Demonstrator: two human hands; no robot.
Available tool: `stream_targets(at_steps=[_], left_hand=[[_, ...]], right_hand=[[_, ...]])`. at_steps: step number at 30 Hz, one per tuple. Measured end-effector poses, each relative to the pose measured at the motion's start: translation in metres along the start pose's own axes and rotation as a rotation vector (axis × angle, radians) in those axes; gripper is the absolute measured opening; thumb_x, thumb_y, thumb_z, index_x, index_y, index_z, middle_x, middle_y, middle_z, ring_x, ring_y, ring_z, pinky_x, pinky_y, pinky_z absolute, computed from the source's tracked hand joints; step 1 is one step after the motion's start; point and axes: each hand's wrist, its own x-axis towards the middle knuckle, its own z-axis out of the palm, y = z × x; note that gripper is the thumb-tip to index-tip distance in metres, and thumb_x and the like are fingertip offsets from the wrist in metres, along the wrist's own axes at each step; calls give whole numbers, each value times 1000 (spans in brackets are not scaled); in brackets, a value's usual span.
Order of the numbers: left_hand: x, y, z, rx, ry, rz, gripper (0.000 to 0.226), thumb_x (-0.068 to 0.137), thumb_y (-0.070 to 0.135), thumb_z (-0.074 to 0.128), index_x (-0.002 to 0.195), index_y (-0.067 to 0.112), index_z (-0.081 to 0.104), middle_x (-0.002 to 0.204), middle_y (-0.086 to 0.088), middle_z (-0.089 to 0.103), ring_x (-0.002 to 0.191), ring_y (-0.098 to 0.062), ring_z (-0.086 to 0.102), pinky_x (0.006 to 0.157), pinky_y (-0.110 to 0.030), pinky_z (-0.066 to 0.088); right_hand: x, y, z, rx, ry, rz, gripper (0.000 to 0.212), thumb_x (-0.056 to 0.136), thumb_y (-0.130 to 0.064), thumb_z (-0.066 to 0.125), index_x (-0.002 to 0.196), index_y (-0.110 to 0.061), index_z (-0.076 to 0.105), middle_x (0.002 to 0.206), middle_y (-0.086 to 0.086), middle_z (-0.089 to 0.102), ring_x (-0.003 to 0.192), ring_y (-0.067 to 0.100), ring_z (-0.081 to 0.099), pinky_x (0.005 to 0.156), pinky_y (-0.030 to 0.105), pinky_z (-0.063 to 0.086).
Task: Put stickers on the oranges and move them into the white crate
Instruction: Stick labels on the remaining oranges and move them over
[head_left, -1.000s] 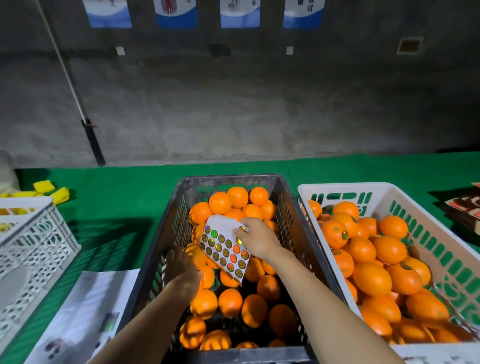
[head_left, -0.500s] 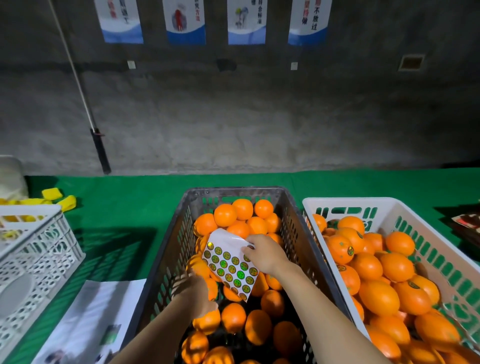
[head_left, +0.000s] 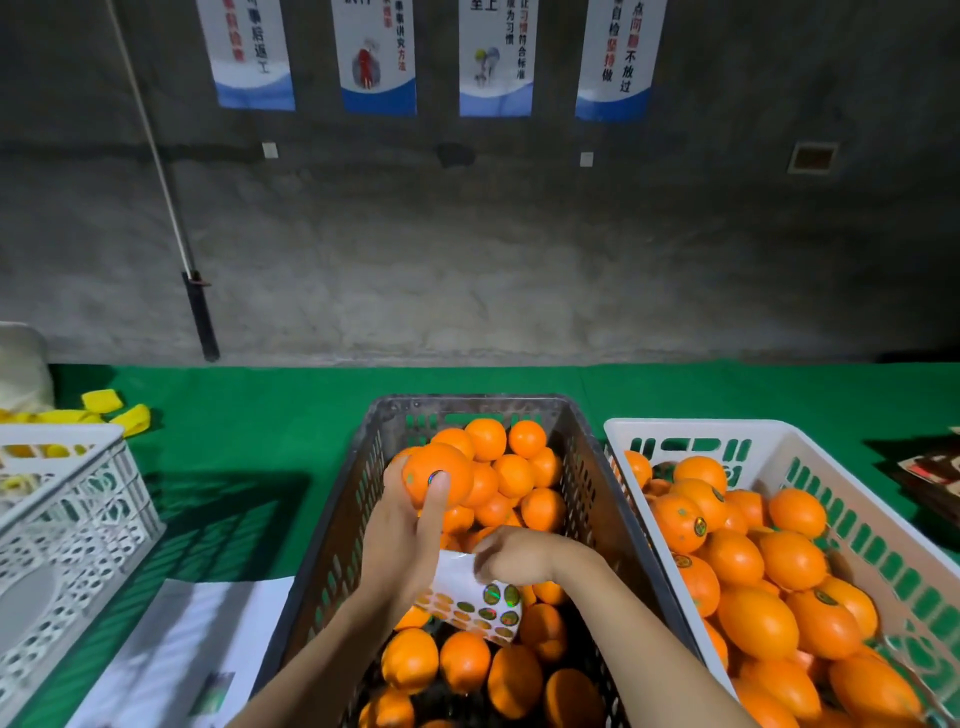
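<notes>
Holding an orange (head_left: 436, 475) up over the dark crate (head_left: 332, 545), the left hand (head_left: 402, 545) curls its fingers round the fruit, thumb pressing a shiny sticker (head_left: 435, 477) on its face.

Lower and nearer, the right hand (head_left: 511, 556) pinches the curled sticker sheet (head_left: 472, 597) above the loose oranges in the dark crate. Just to the right stands the white crate (head_left: 779, 439), holding oranges that mostly show stickers. Both crates sit on the green cloth (head_left: 249, 431), with a white lattice crate (head_left: 78, 514) at far left.
</notes>
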Motion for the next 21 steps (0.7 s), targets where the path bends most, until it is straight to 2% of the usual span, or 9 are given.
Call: stream_targets(at_steps=[3, 5, 7, 9, 11, 13, 14, 16, 21], left_hand=[[-3, -5, 1, 158, -56, 4, 80, 86, 82, 20, 145, 28, 29, 111, -2, 65, 93, -25, 64, 75, -36, 47], [-3, -9, 1, 306, -87, 24, 82, 83, 81, 16, 139, 24, 33, 108, -4, 68, 91, -30, 67, 72, -37, 49], [-4, -12, 1, 386, -114, 44, 82, 80, 81, 12, 134, 23, 36, 101, -1, 68, 87, -28, 68, 70, -37, 51], [-3, -16, 2, 404, -124, 44, 83, 80, 82, 11, 134, 24, 35, 103, 2, 68, 88, -25, 68, 69, -36, 51], [-2, -17, 3, 408, -131, 24, 81, 81, 82, 14, 136, 26, 33, 106, 3, 67, 90, -23, 68, 70, -34, 50], [-2, -18, 5, 418, -138, 4, 72, 85, 78, 17, 134, 27, 34, 106, 5, 66, 91, -21, 68, 73, -34, 51], [-2, -17, 6, 427, -141, 2, 67, 88, 75, 20, 132, 27, 34, 107, 5, 65, 91, -20, 68, 73, -33, 51], [-2, -18, 7, 433, -138, 1, 57, 93, 70, 24, 130, 27, 37, 106, 5, 65, 91, -20, 67, 73, -33, 50], [1, -19, 8, 396, -108, -58, 55, 92, 72, 29, 126, 30, 38, 101, 0, 69, 89, -25, 67, 72, -35, 50]], right_hand=[[-2, -11, 5, 70, -27, -68, 15, 93, -19, 60, 96, -6, 67, 109, 14, 64, 99, 30, 57, 94, 41, 48], [-3, -13, 5, 164, 15, -114, 17, 93, -19, 61, 82, -6, 61, 94, 17, 54, 87, 32, 48, 84, 40, 43], [-4, -12, 3, 212, 48, -119, 29, 91, -22, 63, 67, -13, 48, 78, 9, 39, 74, 22, 37, 75, 39, 31], [-4, -11, 4, 187, 59, -121, 34, 91, -29, 66, 62, -23, 48, 67, -1, 38, 64, 16, 37, 72, 39, 31], [-4, -11, 8, 192, 123, -163, 13, 88, -43, 70, 86, -32, 63, 82, -11, 60, 80, 11, 56, 80, 35, 44], [-3, -8, 10, 195, 255, -193, 54, 78, -60, 73, 124, -42, 53, 120, -17, 62, 112, 11, 59, 99, 37, 47], [-3, -7, 10, 193, 309, -204, 70, 73, -65, 73, 133, -44, 44, 129, -19, 57, 119, 11, 56, 103, 40, 46], [-1, -7, 12, 222, 344, -280, 75, 73, -65, 74, 137, -47, 40, 133, -21, 55, 121, 9, 55, 103, 39, 47], [5, -7, 15, 272, 422, -332, 62, 72, -67, 74, 126, -44, 54, 120, -18, 65, 106, 6, 63, 91, 38, 54]])
